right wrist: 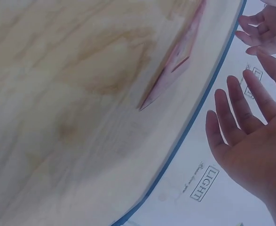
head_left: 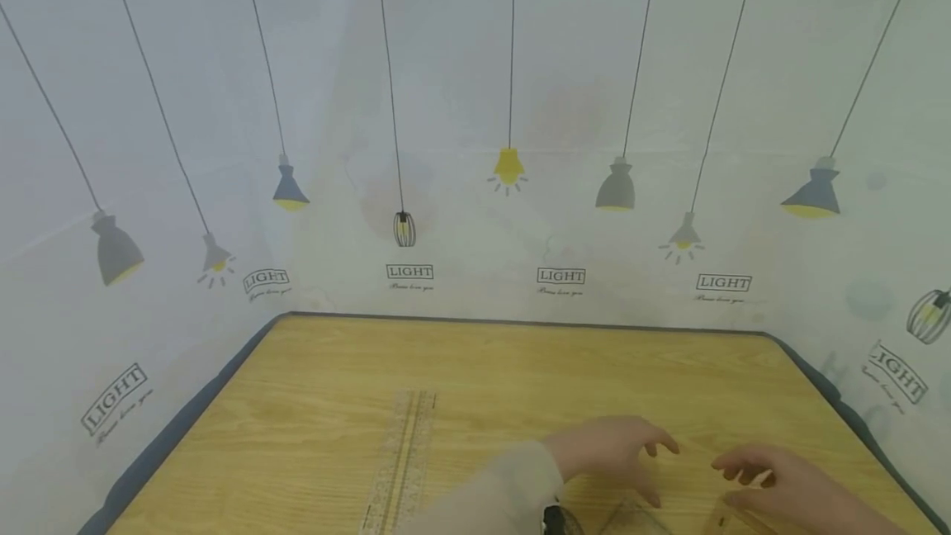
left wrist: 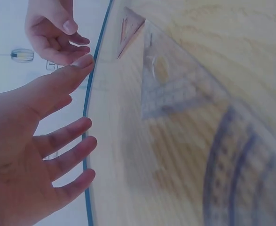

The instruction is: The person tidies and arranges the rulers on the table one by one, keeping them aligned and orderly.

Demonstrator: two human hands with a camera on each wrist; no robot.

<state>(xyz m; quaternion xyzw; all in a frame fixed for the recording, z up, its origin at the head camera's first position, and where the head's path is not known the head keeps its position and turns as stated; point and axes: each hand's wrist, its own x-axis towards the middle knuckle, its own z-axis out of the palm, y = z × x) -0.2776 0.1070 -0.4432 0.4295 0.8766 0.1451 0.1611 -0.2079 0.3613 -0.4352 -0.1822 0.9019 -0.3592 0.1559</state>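
My left hand (head_left: pixel 609 448) hovers over the front right of the table, fingers spread and loosely bent, holding nothing. Facing it from the right is my right hand (head_left: pixel 791 485), also relaxed, with a gap between the two. Beneath the left hand lies a clear plastic set square (head_left: pixel 631 518), plainer in the left wrist view. A second triangle (right wrist: pixel 163 84), pinkish in the wrist views, lies flat near the right hand. Part of a clear protractor (left wrist: pixel 217 174) with curved scales shows in the left wrist view. Neither hand touches these tools.
A long clear ruler (head_left: pixel 397 461) lies on the wood-grain table (head_left: pixel 297 403), left of the left sleeve (head_left: pixel 505 485). Pale walls printed with hanging lamps enclose the table's back and sides. A dark band (head_left: pixel 520 323) runs along the table's back edge.
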